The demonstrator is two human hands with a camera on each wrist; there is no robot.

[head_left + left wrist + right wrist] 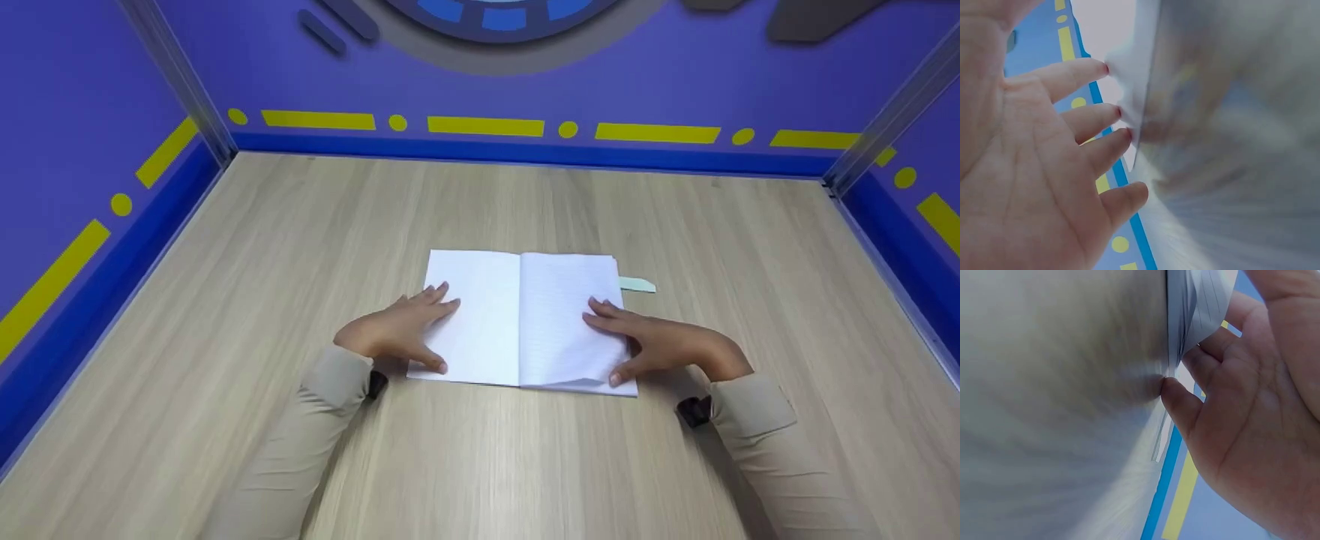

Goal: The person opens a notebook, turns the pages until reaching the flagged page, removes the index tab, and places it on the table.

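An open notebook (480,322) lies flat on the table, its left page white and its right page (562,315) faintly lined. My left hand (409,330) rests spread on the outer edge of the left page, fingers apart and nothing gripped; the left wrist view shows its fingertips (1123,135) against the paper. Across from it, my right hand (652,341) touches the outer side of the right page, thumb near the bottom corner. The lower edge of that page bulges up slightly. In the right wrist view, lined pages (1204,312) curve up beside the right hand's fingers.
A pale green tab (637,285) sticks out past the notebook's right edge. The wood-grain table (480,465) is bounded by blue-purple panels (480,97) with yellow markings at the back and both sides. Dark devices (694,411) sit at both wrists.
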